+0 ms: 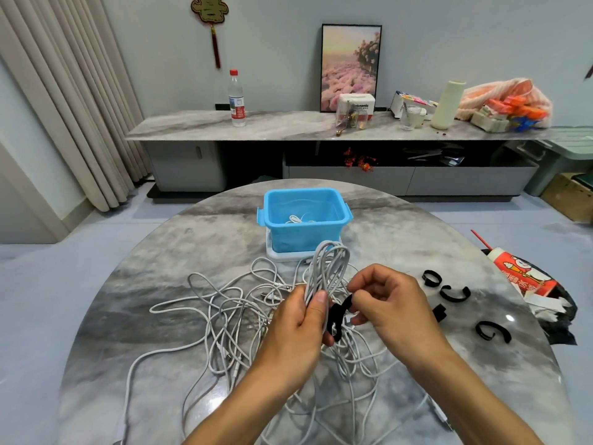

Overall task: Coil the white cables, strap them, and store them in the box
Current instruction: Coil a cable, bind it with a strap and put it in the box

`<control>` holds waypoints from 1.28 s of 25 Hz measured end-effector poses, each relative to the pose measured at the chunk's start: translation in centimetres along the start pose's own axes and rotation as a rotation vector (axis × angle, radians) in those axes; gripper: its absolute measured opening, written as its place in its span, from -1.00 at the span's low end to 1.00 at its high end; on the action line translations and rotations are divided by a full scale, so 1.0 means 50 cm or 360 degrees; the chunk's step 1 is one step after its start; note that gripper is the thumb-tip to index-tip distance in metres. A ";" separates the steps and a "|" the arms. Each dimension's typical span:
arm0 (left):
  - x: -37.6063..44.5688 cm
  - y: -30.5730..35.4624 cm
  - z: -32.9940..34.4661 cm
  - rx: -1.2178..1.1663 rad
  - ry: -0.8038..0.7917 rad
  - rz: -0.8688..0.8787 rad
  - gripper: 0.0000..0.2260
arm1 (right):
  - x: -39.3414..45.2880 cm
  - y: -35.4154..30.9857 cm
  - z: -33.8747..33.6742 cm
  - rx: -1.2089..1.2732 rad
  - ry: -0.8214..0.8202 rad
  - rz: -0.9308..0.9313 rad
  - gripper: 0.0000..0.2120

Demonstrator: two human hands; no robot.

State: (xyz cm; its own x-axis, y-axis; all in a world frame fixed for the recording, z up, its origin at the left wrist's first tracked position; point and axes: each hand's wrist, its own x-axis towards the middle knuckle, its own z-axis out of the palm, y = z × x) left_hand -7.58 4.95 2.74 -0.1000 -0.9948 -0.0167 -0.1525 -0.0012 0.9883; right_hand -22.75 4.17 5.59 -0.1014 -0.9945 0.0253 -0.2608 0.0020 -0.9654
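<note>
Head view: a coiled white cable [327, 271] is gripped upright in the left hand [295, 329] above the counter [160, 252]. A black strap [338, 316] beside the coil is pinched by the right hand [388, 306]. Loose cables [224, 316] are spread beneath; the blue box [305, 234] is set behind, one cable inside.

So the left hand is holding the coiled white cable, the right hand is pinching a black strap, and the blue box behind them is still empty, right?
Not quite. In the head view the blue box is not empty: a white cable already lies inside. The rest holds: the left hand grips the coiled white cable and the right hand pinches a black strap.
</note>
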 end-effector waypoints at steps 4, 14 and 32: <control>0.000 0.005 0.001 0.0108 0.0155 0.0118 -0.79 | -0.009 -0.006 0.005 -0.0175 -0.0045 -0.0074 -0.83; 0.016 0.011 -0.023 -0.0343 0.0356 0.0080 -0.79 | 0.013 0.015 -0.005 0.0151 -0.0059 0.0457 -0.74; 0.003 0.018 -0.012 -0.0365 -0.0047 0.0097 -0.79 | -0.002 -0.005 -0.018 0.0467 -0.0900 0.0614 -0.94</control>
State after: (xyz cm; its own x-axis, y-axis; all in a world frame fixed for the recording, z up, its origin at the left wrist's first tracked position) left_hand -7.12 4.75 3.74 -0.1317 -0.9903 0.0432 0.0819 0.0326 0.9961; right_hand -23.52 4.37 6.04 0.3961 -0.8309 -0.3907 -0.0318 0.4129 -0.9102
